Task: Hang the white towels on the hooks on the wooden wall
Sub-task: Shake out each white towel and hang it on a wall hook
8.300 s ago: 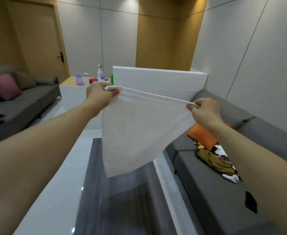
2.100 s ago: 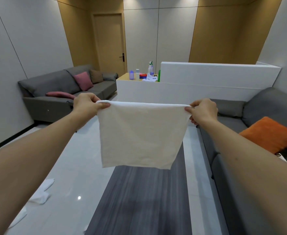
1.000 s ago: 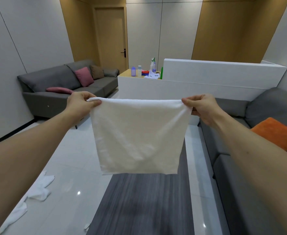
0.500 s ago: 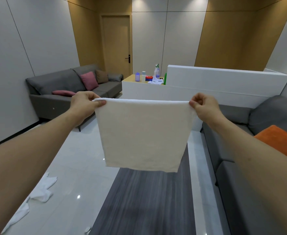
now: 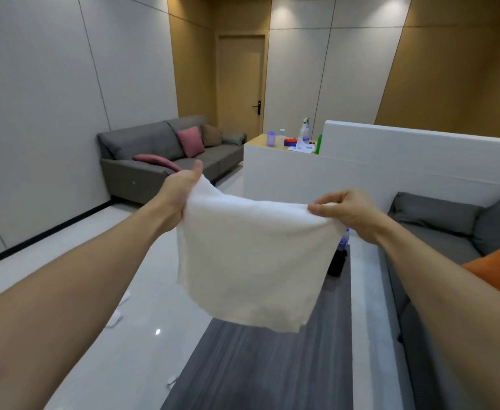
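Compared with half a second ago, the towel's top edge has gone slack and tilted: the left hand has pushed up and forward, the right hand sits lower, and the view has swung a bit left. So now the white towel hangs in the air between both hands, sagging along the top, its bottom corner dangling above the dark wood-grain table. Left hand grips the towel's left corner with the thumb sticking up; right hand pinches the right corner between thumb and curled fingers. Behind the towel's right edge a dark bottle stands on the table. Far side there's a grey sofa with a pink cushion, a white partition, and a spray bottle on the counter past it. An orange cushion sits on the near sofa at right. White scraps lie on the floor.
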The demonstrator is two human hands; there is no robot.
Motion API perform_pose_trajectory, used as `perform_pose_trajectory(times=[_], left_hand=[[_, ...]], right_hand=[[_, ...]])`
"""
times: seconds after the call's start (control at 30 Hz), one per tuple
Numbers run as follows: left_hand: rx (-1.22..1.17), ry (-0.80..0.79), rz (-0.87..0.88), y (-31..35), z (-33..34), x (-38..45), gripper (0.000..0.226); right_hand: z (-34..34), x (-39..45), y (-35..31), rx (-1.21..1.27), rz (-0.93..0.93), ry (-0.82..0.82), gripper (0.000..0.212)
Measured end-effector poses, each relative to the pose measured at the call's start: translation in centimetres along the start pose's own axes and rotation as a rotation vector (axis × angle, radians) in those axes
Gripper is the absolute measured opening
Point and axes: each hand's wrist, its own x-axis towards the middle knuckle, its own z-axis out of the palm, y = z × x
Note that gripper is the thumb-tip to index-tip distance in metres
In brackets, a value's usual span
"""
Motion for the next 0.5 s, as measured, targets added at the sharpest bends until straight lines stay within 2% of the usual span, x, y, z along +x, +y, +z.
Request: perform_pose_trajectory(times=[0.07, 0.13, 0.17, 0.2, 0.27, 0.37, 0.5], left_hand=[[0.243, -0.229, 0.043, 0.6, -1.7, -1.0, 0.058], [0.616, -0.404, 0.048, 1.2, -2.8, -2.4, 0.058], [0.748, -0.443, 0.006, 1.5, -3.4, -2.8, 0.056], [0.819, -0.45, -0.036, 1.7, -4.0, -3.2, 0.053], [0.806, -0.389, -0.052, 2.2, -5.3, -3.8, 0.044], [0.689, -0.265, 0.083, 2.7, -7.9, -4.6, 0.021], [0.677, -0.208, 0.206, 3.3, -12.8, -6.0, 0.014]], right_hand=[[0.5, 0.2, -0.6, -0.016, -0.002, -0.009, 0.019], [1.4, 0.5, -1.6, -0.001, -0.033, 0.009, 0.014], [2.0, 0.7, -2.2, -0.012, -0.045, 0.003, 0.013], [2.7, 0.9, -2.8, -0.037, -0.051, -0.016, 0.012], [4.5, 1.1, -4.2, -0.136, -0.045, -0.073, 0.015], [7.5, 1.3, -6.3, -0.304, -0.021, -0.193, 0.021], [15.0, 0.5, -10.9, -0.282, -0.045, -0.43, 0.039]])
